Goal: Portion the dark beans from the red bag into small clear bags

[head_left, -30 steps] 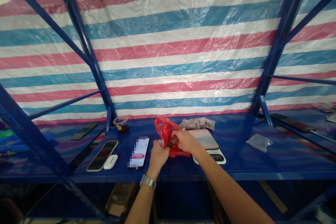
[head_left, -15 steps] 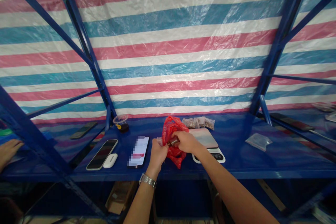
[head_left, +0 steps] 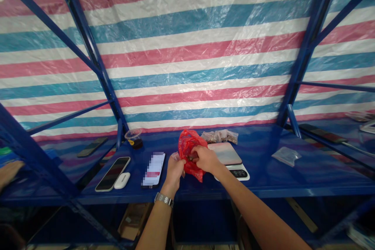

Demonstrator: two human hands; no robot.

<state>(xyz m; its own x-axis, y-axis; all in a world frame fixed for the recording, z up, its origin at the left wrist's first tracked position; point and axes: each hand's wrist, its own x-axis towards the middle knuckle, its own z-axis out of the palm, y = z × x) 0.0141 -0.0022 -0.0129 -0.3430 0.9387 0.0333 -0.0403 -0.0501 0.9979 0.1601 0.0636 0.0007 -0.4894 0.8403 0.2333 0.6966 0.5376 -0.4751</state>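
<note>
A crumpled red plastic bag (head_left: 190,140) stands with its mouth open at the front middle of the blue shelf. My left hand (head_left: 175,170) is closed at the bag's left rim, and a bit of clear plastic (head_left: 175,156) sticks up by its thumb. Into the mouth reaches my right hand (head_left: 206,158), fingers pinched together around something small and brownish, largely hidden by fingers and bag. Right of the bag, partly under my right wrist, is a white digital scale (head_left: 225,154) with a dark display. Small clear bags of brownish pieces (head_left: 219,136) lie behind the scale.
Left on the shelf (head_left: 258,187) are a lit phone (head_left: 154,168), a dark phone (head_left: 113,174), a white earbud case (head_left: 122,180) and a lidded cup (head_left: 134,138) of dark liquid. A clear bag (head_left: 286,156) lies right. Another person's hand (head_left: 10,172) shows far left, beyond blue posts.
My right fingers have gone deeper into the red bag, and the brown thing in them shows less. The left hand has shifted slightly at the rim. The view has moved a little.
</note>
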